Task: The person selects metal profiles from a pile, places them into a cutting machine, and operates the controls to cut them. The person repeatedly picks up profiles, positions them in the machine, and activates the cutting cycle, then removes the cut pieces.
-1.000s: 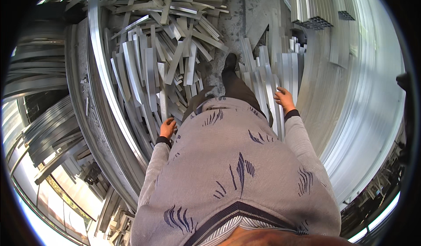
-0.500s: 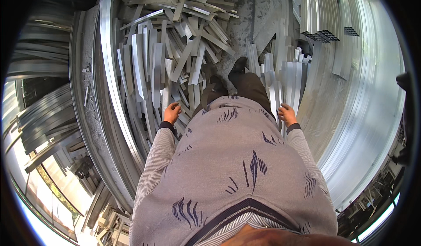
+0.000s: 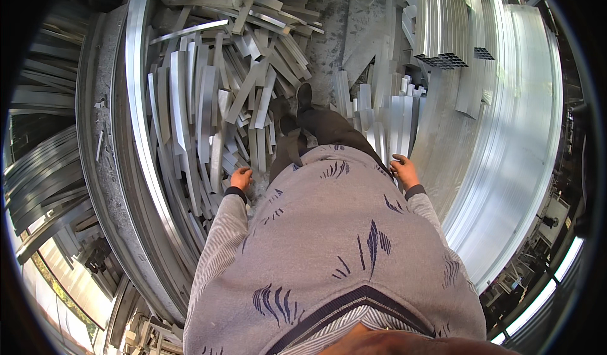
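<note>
My left hand [image 3: 241, 178] hangs at my left side with its fingers loosely bent and nothing seen in it. Nearest to it lie the ends of long silvery metal offcuts [image 3: 205, 111], heaped on the floor. On the other side, my right hand [image 3: 405, 171] hangs with its thumb and fingers a little apart, holding nothing. Beyond it stand short lengths of metal profile [image 3: 397, 124], bunched together. Neither hand appears to touch any metal. My legs are in dark trousers, and my dark shoes [image 3: 305, 95] are on the floor between the two groups of metal.
A long bright metal bar [image 3: 136, 45] runs along the left of the heap, beside a rail-like channel [image 3: 95, 121]. Stacked square tubes [image 3: 442, 26] jut out at the upper right. Wide shiny sheet-like profiles [image 3: 506, 146] line the right. Grey floor [image 3: 329, 32] shows ahead.
The surroundings have shifted left and slightly down in the view. My feet have also shifted left, and my left hand sits lower, its fingers more bent. Both hands remain without anything in them.
</note>
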The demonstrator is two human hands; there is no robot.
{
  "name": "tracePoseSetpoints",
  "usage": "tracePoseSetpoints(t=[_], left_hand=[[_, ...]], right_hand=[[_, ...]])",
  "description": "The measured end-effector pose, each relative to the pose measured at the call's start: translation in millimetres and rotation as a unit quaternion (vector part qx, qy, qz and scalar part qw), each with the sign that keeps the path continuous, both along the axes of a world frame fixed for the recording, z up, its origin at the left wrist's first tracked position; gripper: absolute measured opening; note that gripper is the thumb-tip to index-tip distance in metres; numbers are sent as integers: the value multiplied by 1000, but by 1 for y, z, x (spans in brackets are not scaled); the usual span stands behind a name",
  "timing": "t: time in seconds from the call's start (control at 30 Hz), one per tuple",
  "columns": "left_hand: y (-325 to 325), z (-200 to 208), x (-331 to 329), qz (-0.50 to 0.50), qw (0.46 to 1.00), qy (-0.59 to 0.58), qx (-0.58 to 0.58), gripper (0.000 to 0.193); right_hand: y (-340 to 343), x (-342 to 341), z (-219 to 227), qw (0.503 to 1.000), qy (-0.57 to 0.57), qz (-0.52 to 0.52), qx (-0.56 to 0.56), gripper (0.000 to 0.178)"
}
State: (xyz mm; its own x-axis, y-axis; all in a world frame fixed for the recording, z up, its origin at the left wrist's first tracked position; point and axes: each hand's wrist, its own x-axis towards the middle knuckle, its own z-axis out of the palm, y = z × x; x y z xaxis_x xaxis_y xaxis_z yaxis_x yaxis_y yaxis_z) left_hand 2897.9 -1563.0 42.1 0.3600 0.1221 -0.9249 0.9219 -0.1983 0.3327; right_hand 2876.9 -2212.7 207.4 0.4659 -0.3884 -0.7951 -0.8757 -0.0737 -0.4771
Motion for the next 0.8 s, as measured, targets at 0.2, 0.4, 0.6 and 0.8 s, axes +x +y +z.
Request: tracePoseSetpoints(t=[0.2,0.4,0.6,0.8], left_hand=[[-13,7,46,61,993,-99,-12,45],[20,33,13,79,993,-80,42,43],[40,23,-17,60,995,-35,76,43],[5,-2,2,51,998,-38,27,43]], right_hand=[[-6,-8,-24,976,27,208,-64,44],[0,32,-66,998,50,0,25,50],[35,54,-55,994,-39,84,57,54],[27,15,-10,986,-33,147,67,58]])
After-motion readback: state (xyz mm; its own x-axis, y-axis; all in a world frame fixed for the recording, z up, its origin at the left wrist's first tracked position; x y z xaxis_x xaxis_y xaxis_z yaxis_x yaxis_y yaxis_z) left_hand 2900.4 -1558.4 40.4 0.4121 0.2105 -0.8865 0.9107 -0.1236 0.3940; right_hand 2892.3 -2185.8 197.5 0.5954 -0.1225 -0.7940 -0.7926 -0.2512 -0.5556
